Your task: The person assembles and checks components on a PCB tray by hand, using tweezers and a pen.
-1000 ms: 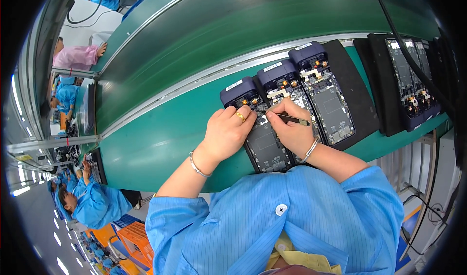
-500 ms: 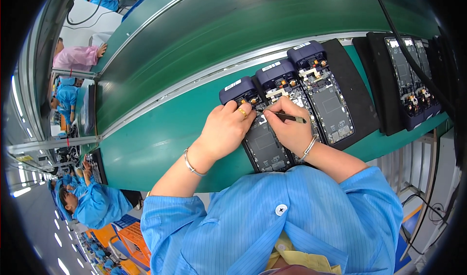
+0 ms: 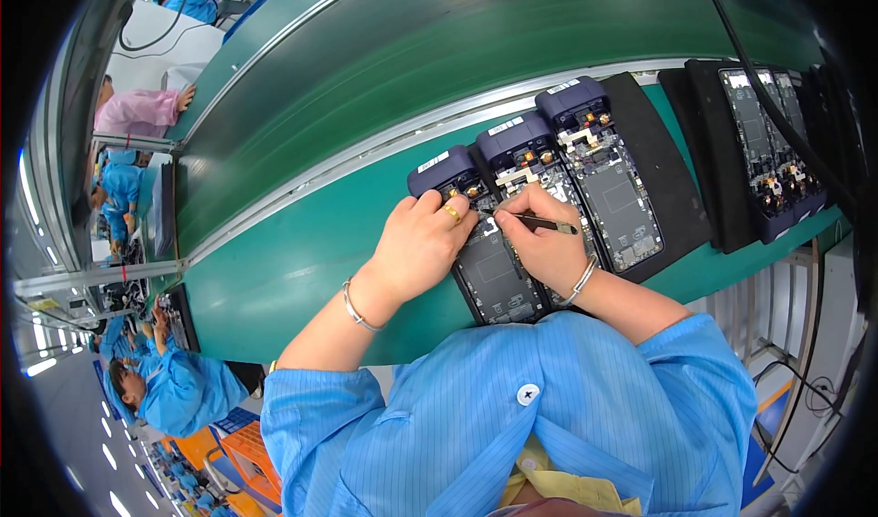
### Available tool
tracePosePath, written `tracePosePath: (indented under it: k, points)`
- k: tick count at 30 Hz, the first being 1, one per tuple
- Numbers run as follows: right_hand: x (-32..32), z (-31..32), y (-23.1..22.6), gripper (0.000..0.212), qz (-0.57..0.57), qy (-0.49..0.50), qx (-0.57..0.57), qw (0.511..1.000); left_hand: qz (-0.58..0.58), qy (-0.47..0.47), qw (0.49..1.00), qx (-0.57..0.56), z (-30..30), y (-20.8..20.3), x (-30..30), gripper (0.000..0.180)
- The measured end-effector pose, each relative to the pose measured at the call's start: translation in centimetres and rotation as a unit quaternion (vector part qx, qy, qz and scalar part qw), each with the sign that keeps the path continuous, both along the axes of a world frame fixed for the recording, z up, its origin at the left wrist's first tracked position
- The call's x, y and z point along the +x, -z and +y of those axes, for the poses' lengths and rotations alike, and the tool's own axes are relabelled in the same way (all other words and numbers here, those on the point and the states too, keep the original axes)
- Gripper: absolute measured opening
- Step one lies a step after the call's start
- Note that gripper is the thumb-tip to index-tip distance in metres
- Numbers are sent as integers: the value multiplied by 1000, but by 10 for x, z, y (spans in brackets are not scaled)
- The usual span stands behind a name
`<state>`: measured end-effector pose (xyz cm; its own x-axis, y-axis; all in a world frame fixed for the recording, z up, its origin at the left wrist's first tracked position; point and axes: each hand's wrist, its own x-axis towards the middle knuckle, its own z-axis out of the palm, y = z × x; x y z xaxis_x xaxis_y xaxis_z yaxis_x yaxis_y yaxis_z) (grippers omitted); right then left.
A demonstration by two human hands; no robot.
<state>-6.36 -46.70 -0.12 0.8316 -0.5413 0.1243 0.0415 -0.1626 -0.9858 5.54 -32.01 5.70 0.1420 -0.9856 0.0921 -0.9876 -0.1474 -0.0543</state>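
Observation:
Three opened handheld devices with exposed circuit boards and dark blue top caps lie side by side on a black mat (image 3: 672, 188). My left hand (image 3: 416, 250) bends over the upper part of the left device (image 3: 498, 279), its fingers curled together; their tips and anything between them are hidden. Pinched in my right hand (image 3: 549, 247) is a pair of dark tweezers (image 3: 551, 226), the tip pointing left at the board near my left fingers. That hand covers part of the middle device (image 3: 518, 134). The right device (image 3: 620, 201) lies untouched beside it.
More opened devices (image 3: 754, 137) lie on black mats at the far right, with a black cable (image 3: 764, 96) hanging across them. Beyond the green bench (image 3: 293, 270) runs a metal rail (image 3: 366, 149) and a green conveyor belt (image 3: 384, 69). Co-workers (image 3: 187, 393) sit at left.
Both hands stay almost in place, the tweezers still at the left device's board. The whole view has shifted very slightly.

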Motion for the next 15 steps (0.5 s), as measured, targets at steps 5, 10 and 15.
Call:
tracePosePath:
  k: [5,10,15]
  points:
    - [0,0,-3,13,-6,-7,11,1000,2,4,1000,-3,0,-2,-1,25]
    - [0,1,-3,13,-8,-16,-15,1000,-2,1,1000,24,-4,-8,-3,25]
    - [0,5,-10,14,18,-18,-36,999,-22,-2,999,47,-6,-11,-7,24]
